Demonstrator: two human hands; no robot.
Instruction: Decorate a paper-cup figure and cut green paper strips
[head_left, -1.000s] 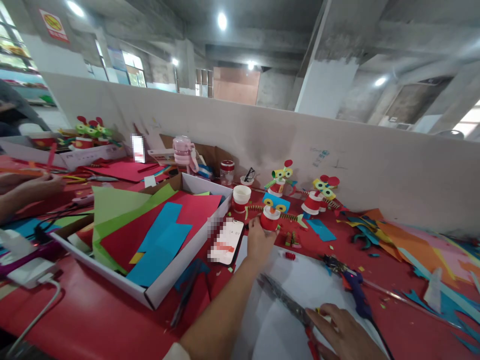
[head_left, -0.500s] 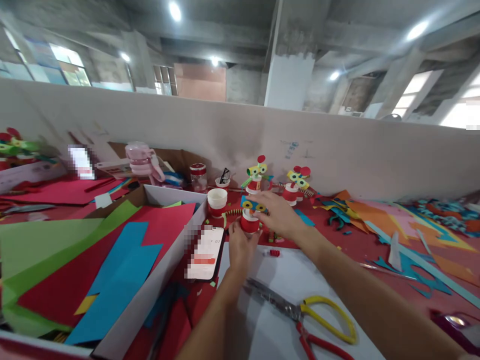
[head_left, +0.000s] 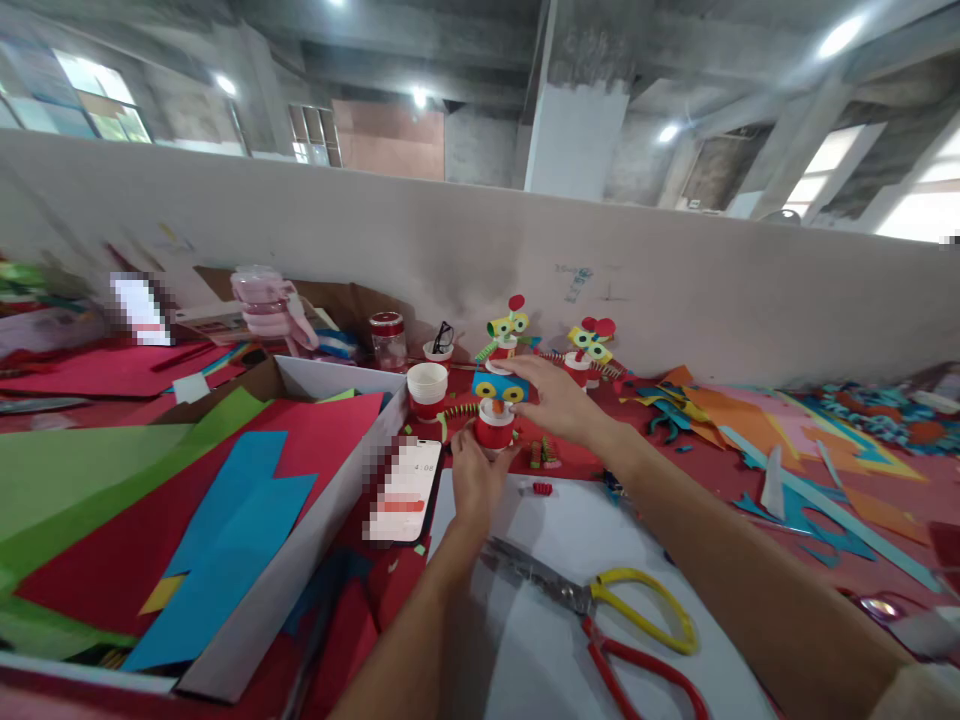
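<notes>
A small paper-cup figure stands upright in front of me, its body a red cup with a white rim. On top sits its blue paper head with two round yellow eyes. My left hand is closed around the lower part of the cup. From the right, my right hand grips the blue head, thumb at its side and fingers over its top. Just in front lies a small red folded paper spring on a white sheet.
Scissors with yellow and red handles lie on the sheet. To the left are a phone and a box of coloured paper. Behind stand stacked cups and two finished-looking figures. Paper scraps cover the right.
The view has tilted down slightly, and more of the blue head shows between my fingers. Both hands stay on the figure.
</notes>
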